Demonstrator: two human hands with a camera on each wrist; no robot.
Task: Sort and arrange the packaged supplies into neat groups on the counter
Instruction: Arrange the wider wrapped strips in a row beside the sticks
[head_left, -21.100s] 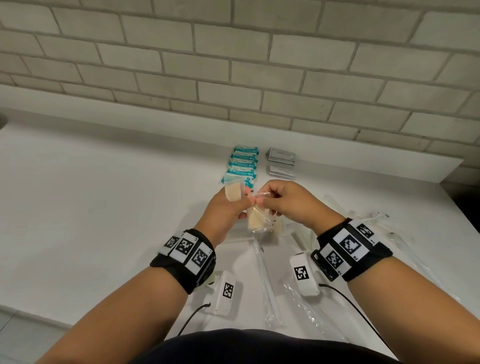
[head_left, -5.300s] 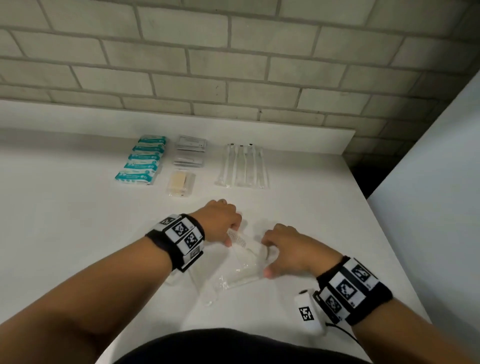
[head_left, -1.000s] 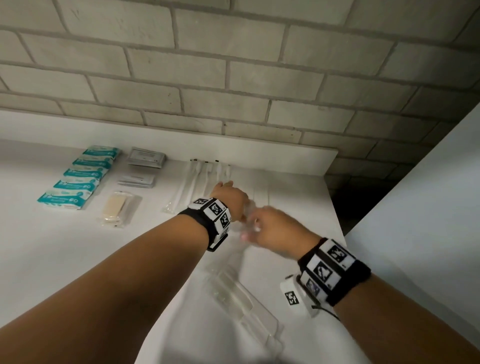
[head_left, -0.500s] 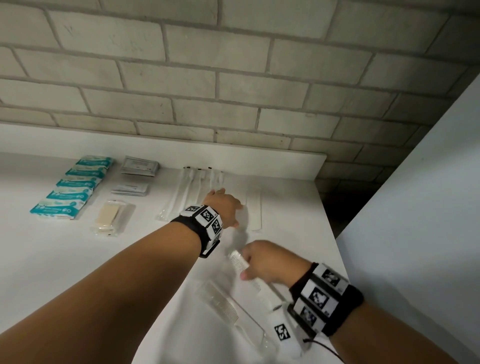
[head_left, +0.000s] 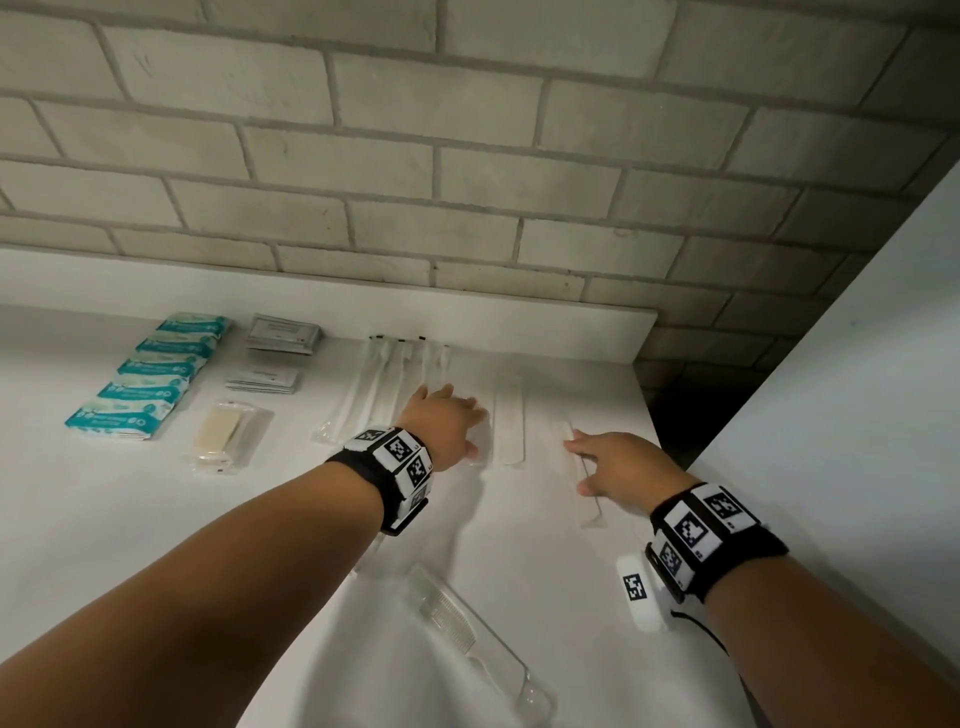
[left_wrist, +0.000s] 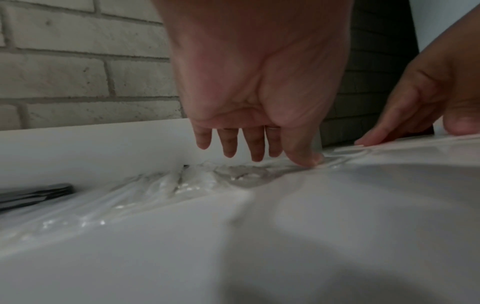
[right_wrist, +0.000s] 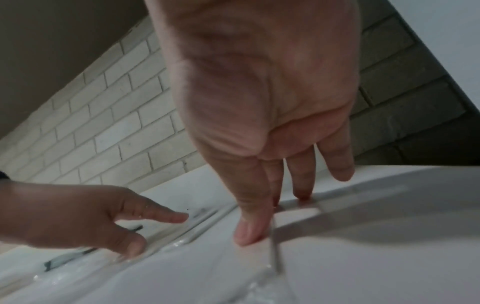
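Observation:
Sorted rows lie along the counter's (head_left: 130, 519) back: teal packets (head_left: 150, 374), grey sachets (head_left: 283, 335), beige soap packs (head_left: 223, 431), wrapped toothbrushes (head_left: 384, 384). Right of them lies a clear-wrapped comb (head_left: 509, 421). My left hand (head_left: 457, 415) hovers flat between toothbrushes and comb; its thumb (left_wrist: 306, 160) presses a clear wrapper (left_wrist: 244, 174). My right hand (head_left: 597, 457) lies flat farther right on another thin wrapped comb (head_left: 589, 512), with thumb (right_wrist: 249, 232) and fingertips touching it. Neither hand grips anything.
One more clear-wrapped comb (head_left: 467, 623) lies loose near the front edge, between my forearms. A white wall panel (head_left: 857, 364) closes the right side just past the counter's end. A brick wall (head_left: 467, 182) and low upstand run along the back.
My right hand carried a wrapped comb from near the front to the back row and laid it flat right of the other comb. The left hand stayed put.

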